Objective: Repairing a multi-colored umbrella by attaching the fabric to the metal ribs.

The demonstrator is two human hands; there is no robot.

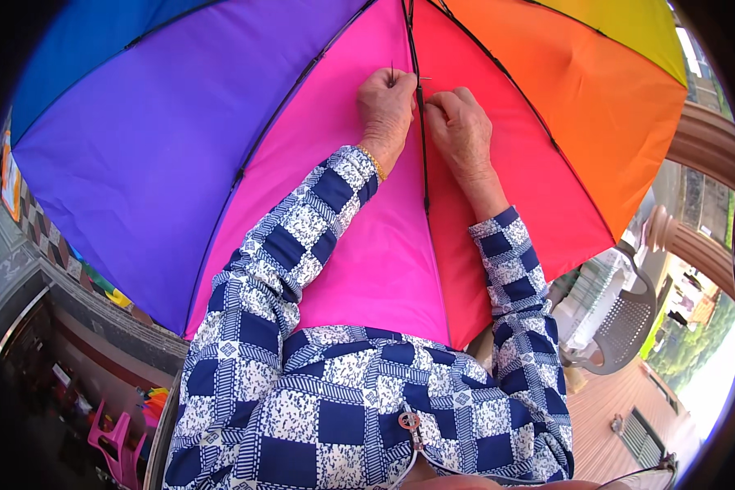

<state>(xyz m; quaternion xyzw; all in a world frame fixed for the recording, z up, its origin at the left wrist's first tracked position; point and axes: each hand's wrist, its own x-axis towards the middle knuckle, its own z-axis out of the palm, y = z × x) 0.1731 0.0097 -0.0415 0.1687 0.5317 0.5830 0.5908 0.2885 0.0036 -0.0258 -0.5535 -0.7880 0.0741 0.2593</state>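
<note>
A rainbow-coloured umbrella [367, 237] is spread open before me, its inner side and dark ribs showing. One thin black rib [424, 163] runs along the seam between the pink and red panels. Just left of it, my left hand [385, 106] is closed in a pinch, and a fine needle-like piece [425, 78] juts from its fingertips across the rib. A thin dark spike also stands above that hand. To the rib's right, my right hand [464, 131] has its fingers curled together close to the rib. Whatever it pinches is too small or hidden to make out.
The umbrella's lower edge meets my checked shirt [318, 408]. At right stand a grey perforated chair [625, 327] and brown rounded posts [702, 147]. A pink plastic stool [121, 445] is at lower left, beside a dark ledge [106, 306].
</note>
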